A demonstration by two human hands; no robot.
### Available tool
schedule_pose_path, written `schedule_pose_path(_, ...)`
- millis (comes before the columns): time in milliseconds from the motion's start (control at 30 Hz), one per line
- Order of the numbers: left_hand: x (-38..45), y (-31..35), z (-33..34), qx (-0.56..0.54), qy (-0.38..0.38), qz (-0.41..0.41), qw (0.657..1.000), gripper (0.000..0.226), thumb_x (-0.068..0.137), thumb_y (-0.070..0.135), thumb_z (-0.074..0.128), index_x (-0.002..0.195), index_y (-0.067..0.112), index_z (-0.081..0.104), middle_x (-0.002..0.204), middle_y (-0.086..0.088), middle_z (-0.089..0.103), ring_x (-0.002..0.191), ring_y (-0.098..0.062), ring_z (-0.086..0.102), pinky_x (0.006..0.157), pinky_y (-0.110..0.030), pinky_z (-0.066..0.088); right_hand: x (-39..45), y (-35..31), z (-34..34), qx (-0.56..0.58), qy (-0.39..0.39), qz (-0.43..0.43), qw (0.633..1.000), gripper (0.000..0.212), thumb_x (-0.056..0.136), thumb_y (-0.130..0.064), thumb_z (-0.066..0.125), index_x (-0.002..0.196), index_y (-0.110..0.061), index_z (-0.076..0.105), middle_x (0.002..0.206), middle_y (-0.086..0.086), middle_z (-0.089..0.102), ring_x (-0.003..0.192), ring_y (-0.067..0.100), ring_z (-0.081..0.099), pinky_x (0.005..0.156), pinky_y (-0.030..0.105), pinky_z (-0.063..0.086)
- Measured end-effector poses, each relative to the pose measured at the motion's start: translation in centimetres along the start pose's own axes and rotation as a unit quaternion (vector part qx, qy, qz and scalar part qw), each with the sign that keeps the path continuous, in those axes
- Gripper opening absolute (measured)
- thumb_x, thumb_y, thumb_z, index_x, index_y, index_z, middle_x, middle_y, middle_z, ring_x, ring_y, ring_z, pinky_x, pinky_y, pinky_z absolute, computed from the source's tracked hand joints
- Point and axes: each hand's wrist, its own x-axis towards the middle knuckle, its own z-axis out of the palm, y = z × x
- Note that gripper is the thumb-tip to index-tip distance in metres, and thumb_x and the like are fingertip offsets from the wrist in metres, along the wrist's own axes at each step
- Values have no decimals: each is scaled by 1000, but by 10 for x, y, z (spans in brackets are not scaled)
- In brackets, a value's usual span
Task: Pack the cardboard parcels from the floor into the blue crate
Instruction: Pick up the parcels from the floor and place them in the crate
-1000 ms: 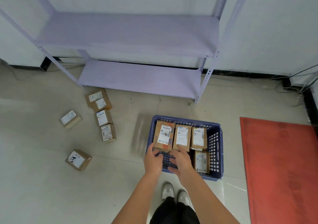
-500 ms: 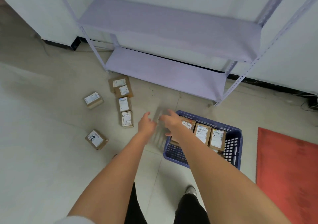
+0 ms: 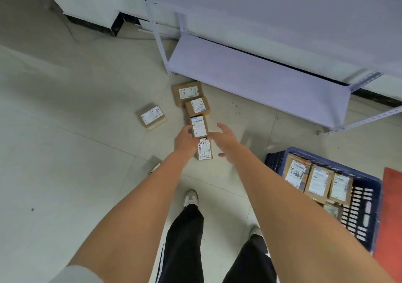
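four cardboard parcels in a row on the pale tiled floor (image 3: pixel 65 152), running from the foot of the lilac shelf unit (image 3: pixel 250 76) toward the camera: a far parcel (image 3: pixel 187 93), a second parcel (image 3: pixel 197 106) partly overlapping it, a third parcel (image 3: pixel 199 126) and a nearest parcel marked by hand (image 3: pixel 204 150). left hand (image 3: pixel 185 141) reaching down at the left edge of the third and nearest parcels, fingers curled against them, grip not clearly closed, contact hard to judge. right hand (image 3: pixel 225 138) just right of the same two parcels, fingers spread and relaxed, holding nothing. off to the left, apart from the row, a lone parcel (image 3: pixel 151 116) lying tilted; another parcel (image 3: pixel 154 165) mostly hidden behind the left forearm. at lower right, the blue crate (image 3: pixel 367 217) on the floor, three labelled parcels (image 3: pixel 317 180) standing side by side along its far wall and one more lying behind them near the bottom. beside the crate at the frame's right edge, a red mat (image 3: pixel 391 217). below, dark trousers and two pale shoes.
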Motion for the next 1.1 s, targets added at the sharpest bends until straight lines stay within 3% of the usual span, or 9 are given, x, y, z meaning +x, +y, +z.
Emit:
schedule_pose_path(167,85,-21,-3,8,-25,-14,1000,57,86,12,54,140,17,35,137,-13,49,122,-30,50,102,-44,44,84,-2,21,-22,28,25,999,66,82,-17,58,142,-30,34,135,2,46,95,16,42,81,32,44)
schedule_pose_path(300,178,-63,22,-7,-27,-40,999,57,86,9,53,139,19,35,138,-13,48,124,-29,49,102,-45,44,183,31,39,-32,37,51,998,66,82,-15,56,142,-31,34,105,-4,48,69,2,45,56,21,40)
schedule_pose_path(467,313,-149,73,1,-19,-45,999,59,84,8,54,139,19,36,136,-13,51,121,-30,52,102,-39,44,323,115,66,-61,40,72,995,63,83,-16,57,140,-30,36,86,-10,53,66,-1,43,52,21,34)
schedule_pose_path(567,388,-199,104,28,-6,-44,999,61,85,9,55,141,19,34,135,-10,52,121,-26,52,97,-29,40,403,157,80,-85,38,57,994,65,83,-17,55,142,-27,31,111,1,60,66,4,47,51,21,36)
schedule_pose_path(700,462,-251,140,-4,-17,-33,999,62,87,16,56,142,17,29,136,-9,50,125,-28,48,100,-33,39,489,194,91,-139,59,19,988,76,84,-25,56,148,-21,16,139,8,46,87,16,49,59,22,37)
schedule_pose_path(767,479,-265,156,-38,-13,-14,999,57,90,17,52,142,16,29,137,-10,50,125,-28,49,103,-37,41,516,206,97,-153,59,4,986,72,86,-32,53,148,-19,19,140,7,46,98,20,51,66,24,38)
schedule_pose_path(867,483,-267,170,-73,-2,25,997,42,92,14,49,133,15,41,131,-5,56,118,-25,55,97,-35,44,528,211,107,-152,62,-33,986,60,86,-34,51,140,-19,31,126,3,56,91,20,53,65,25,41)
schedule_pose_path(1100,413,-227,150,-78,25,42,996,43,89,7,50,130,14,40,128,-3,55,111,-19,55,87,-26,41,450,173,94,-151,48,-59,986,51,85,-29,52,133,-20,37,114,3,60,89,23,58,71,32,47)
